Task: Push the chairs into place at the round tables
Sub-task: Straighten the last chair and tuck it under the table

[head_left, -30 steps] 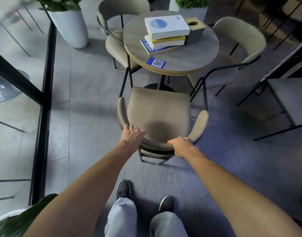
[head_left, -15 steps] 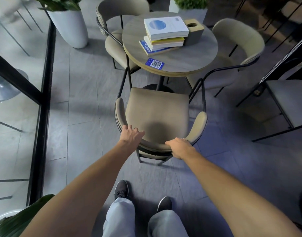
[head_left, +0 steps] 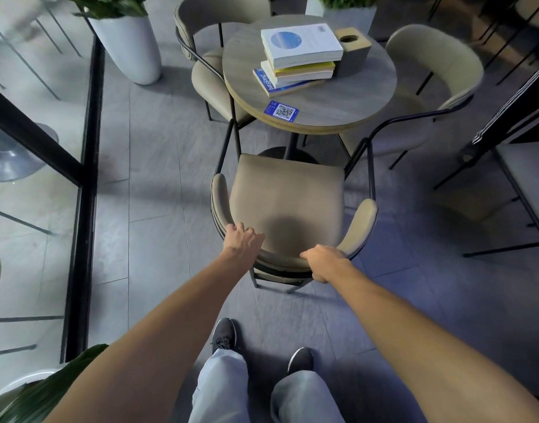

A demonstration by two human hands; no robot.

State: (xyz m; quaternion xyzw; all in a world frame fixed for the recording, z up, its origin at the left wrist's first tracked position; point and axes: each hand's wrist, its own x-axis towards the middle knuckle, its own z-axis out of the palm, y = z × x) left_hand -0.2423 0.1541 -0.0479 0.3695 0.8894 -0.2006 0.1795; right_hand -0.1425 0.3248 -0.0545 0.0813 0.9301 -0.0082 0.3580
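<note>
A beige padded chair (head_left: 288,196) with a curved backrest and black metal legs stands in front of me, its seat front just short of the round wooden table (head_left: 347,108). My left hand (head_left: 242,239) grips the left part of the backrest top. My right hand (head_left: 323,261) grips the backrest a little right of centre. Two more beige chairs flank the table: one at the far left (head_left: 207,71) tucked against it, one at the right (head_left: 439,74) close to its edge.
A stack of books (head_left: 298,56), a wooden box (head_left: 352,50) and a blue QR card (head_left: 281,111) lie on the table. A white planter (head_left: 130,47) and a black-framed glass wall (head_left: 88,178) stand at left. Another table and dark chair frame (head_left: 521,178) are at right.
The chair has slid slightly forward toward the table with both hands still on its backrest. My view has shifted a little closer.
</note>
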